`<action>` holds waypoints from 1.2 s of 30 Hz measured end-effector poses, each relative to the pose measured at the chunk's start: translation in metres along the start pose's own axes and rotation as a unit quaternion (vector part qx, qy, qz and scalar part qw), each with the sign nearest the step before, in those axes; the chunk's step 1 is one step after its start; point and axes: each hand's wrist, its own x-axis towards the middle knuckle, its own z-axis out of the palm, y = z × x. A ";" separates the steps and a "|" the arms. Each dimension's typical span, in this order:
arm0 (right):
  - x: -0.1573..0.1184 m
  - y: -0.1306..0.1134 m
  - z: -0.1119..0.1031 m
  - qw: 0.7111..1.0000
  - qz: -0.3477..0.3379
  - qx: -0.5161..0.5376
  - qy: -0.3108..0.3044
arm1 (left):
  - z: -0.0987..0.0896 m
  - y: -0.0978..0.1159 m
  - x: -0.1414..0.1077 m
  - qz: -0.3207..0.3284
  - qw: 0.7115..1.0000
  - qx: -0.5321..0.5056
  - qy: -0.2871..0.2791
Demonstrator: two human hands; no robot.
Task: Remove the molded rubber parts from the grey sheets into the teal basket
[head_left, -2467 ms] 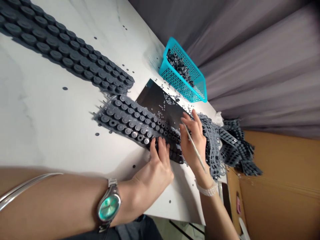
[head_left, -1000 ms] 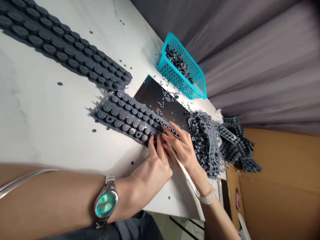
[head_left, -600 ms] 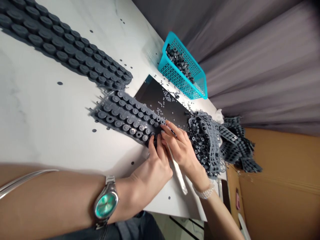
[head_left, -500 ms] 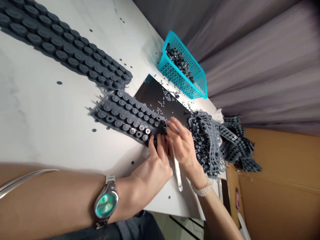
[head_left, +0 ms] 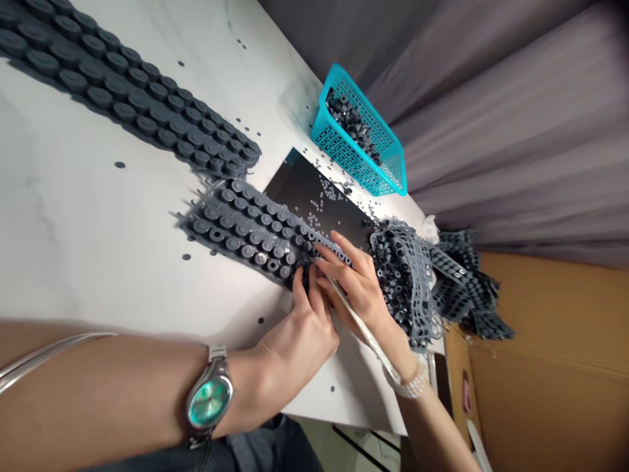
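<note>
White and faintly veined, the surface (head_left: 122, 262) carries a studded dark strip (head_left: 243, 229). Forearm (head_left: 122, 387) stretched across from the left, the left hand (head_left: 304, 331) bends its fingers onto the strip's near edge; whether it grips is unclear. Beside it, the right hand (head_left: 361, 292) curls round a slender pale stick (head_left: 364, 329), fingertips over the strip.

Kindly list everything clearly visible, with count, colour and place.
studded strip: one, grey, centre
long strip: one, grey, top left
stick: one, white, centre
board: one, black, centre
basket with parts: one, turquoise, top
table: one, white, beneath
discs: many, grey, scattered
heap: one, grey, centre right
bundle: one, grey, right
curtain: one, grey, behind
cardboard: count unclear, brown, right
watch: one, silver, left wrist
bracelet: one, pale, right wrist
bangle: count unclear, silver, left forearm
left hand: one, on studded strip
right hand: one, holding stick
</note>
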 end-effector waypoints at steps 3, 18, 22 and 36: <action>0.005 -0.001 0.002 1.000 -0.021 0.007 -0.004 | 0.000 0.000 -0.001 -0.002 1.000 -0.004 0.008; 0.014 0.007 0.003 0.996 -0.063 -0.027 -0.053 | 0.000 0.000 -0.001 0.007 1.000 0.002 -0.017; 0.013 0.014 0.007 0.996 -0.072 -0.033 -0.038 | -0.001 0.000 0.000 -0.002 1.000 0.003 -0.018; 0.006 0.013 0.004 0.997 0.074 -0.020 0.031 | 0.005 0.006 -0.002 -0.026 0.999 0.022 0.008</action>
